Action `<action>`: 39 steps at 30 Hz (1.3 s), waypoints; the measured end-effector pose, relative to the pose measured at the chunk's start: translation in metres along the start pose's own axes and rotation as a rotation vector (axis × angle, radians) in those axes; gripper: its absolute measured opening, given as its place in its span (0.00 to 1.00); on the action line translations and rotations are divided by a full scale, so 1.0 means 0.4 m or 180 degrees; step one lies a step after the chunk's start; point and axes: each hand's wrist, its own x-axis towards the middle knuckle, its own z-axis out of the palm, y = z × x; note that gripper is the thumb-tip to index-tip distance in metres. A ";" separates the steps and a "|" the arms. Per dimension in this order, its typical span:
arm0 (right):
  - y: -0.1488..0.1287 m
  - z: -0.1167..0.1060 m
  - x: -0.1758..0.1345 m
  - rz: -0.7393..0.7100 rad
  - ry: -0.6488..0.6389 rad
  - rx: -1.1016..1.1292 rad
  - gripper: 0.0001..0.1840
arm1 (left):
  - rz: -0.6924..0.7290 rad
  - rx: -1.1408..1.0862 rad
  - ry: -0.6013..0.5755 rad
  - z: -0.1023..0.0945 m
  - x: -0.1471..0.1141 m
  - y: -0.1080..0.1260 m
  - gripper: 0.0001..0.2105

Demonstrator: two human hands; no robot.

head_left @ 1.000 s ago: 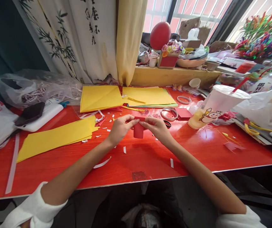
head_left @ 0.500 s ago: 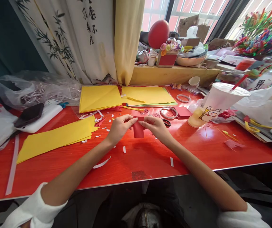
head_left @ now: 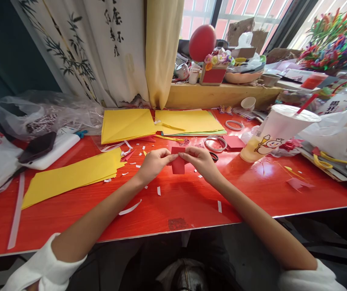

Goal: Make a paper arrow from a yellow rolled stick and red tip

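Note:
A small strip of red paper (head_left: 178, 166) is held up over the table between my two hands. My left hand (head_left: 156, 163) pinches its left side between thumb and fingers. On the other side, my right hand (head_left: 199, 161) grips it the same way, with the two thumb tips almost meeting across the paper. The strip's lower part hangs flat below the thumbs, and a bit shows above them. Just behind my right hand lie black-handled scissors (head_left: 213, 156), partly hidden, and a roll of clear tape (head_left: 215, 144).
Yellow paper strips (head_left: 73, 176) lie at left, with yellow sheets (head_left: 128, 125) behind. A tall drink cup (head_left: 278, 133) with a red straw stands at right, near red paper squares (head_left: 233, 142). White scraps (head_left: 158, 190) dot the red table (head_left: 173, 210). A phone (head_left: 38, 147) lies far left.
The red paper has shifted slightly right and up, and its hanging part looks flatter. Both hands still pinch it, with their thumbs now closer together.

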 end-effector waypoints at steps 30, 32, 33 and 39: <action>-0.005 -0.008 0.003 0.0205 0.0275 0.0776 0.15 | -0.0255 0.0074 -0.0504 0.004 0.005 -0.013 0.17; -0.002 -0.009 0.002 0.0213 0.0277 0.0823 0.14 | -0.0232 0.0063 -0.0571 0.003 0.005 -0.012 0.16; -0.001 -0.009 0.002 0.0222 0.0269 0.0849 0.14 | -0.0226 0.0068 -0.0603 0.002 0.005 -0.011 0.16; -0.002 -0.007 0.001 0.0221 0.0215 0.0957 0.12 | -0.0201 -0.0092 -0.0919 -0.001 0.001 0.003 0.12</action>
